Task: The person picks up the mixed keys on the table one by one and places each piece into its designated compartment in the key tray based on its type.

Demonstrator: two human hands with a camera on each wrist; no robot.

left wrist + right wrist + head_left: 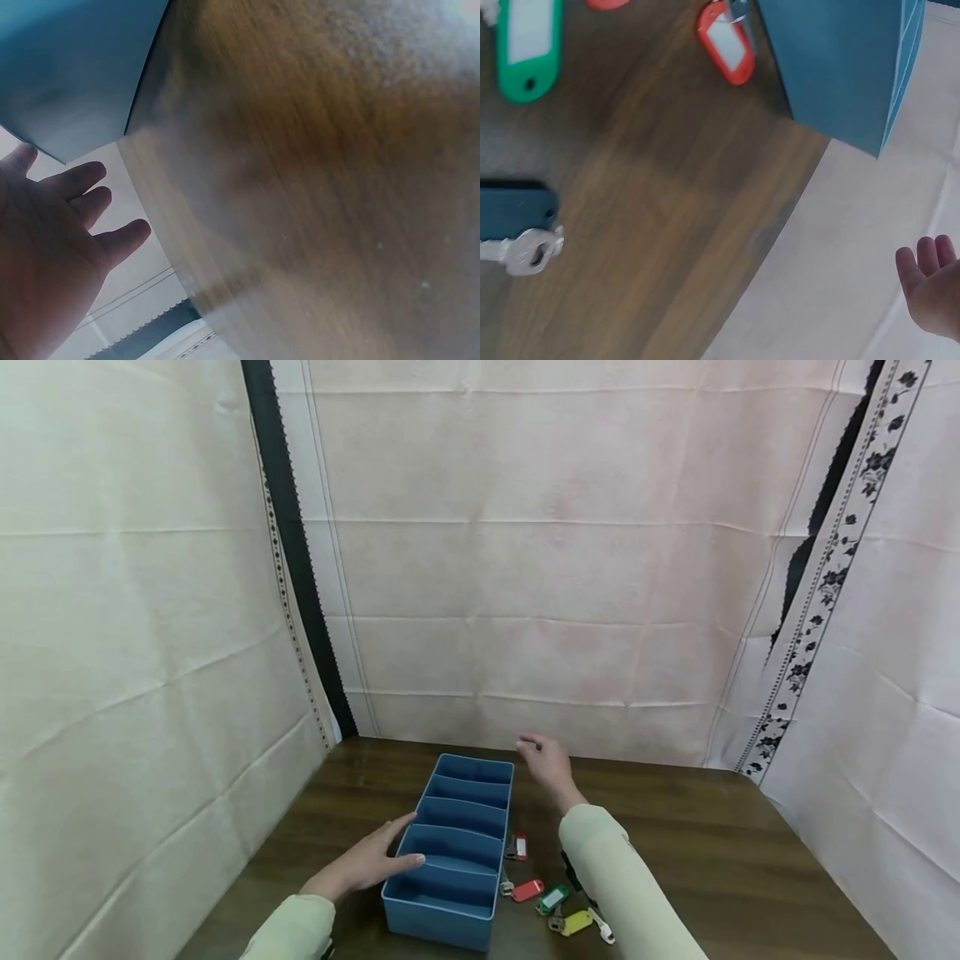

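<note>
A long blue divided box (438,933) with several compartments stands on the wooden table. My left hand (367,860) is at the box's left side, its fingers and thumb extended at the rim; in the left wrist view the left hand (52,240) has spread fingers beside the box wall. Beyond the box's far right corner my right hand (549,767) is raised, fingers loosely bent, with nothing visible in them. Keys with tags lie right of the box: a red tag (521,847), another red tag (528,891), a green tag (552,899) and a yellow tag (577,922).
A dark tag (514,214) with a silver key (532,252) lies under my right forearm. Pale cloth (525,568) hangs behind the table (720,860) and along both sides.
</note>
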